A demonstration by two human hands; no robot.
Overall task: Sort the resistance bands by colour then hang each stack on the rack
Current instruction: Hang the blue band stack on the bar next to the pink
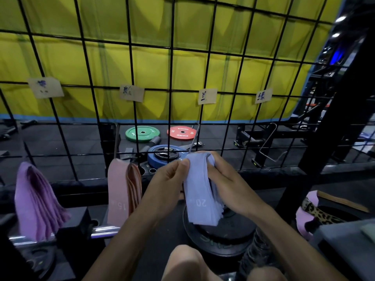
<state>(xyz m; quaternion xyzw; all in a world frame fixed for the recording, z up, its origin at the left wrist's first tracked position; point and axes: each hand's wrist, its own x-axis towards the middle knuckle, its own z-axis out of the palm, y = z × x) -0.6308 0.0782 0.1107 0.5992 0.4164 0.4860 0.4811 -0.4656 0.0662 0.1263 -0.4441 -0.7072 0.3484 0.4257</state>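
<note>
Both hands, left and right, gripping blue band stack between them

Single view only, worn on my head, so no second view shares any of the scene. It looks forward and down from just above my hands: left hand and right hand sit near centre, close to the lens, forearms entering from 6 o'clock, my knees at the bottom edge. Straight ahead, toward 12 o'clock, stands the wire grid rack, near, filling the upper frame. Wide-angle lens: grid bars bow outward toward 9 and 3 o'clock. Floor beyond the rack reads farther off.
</note>
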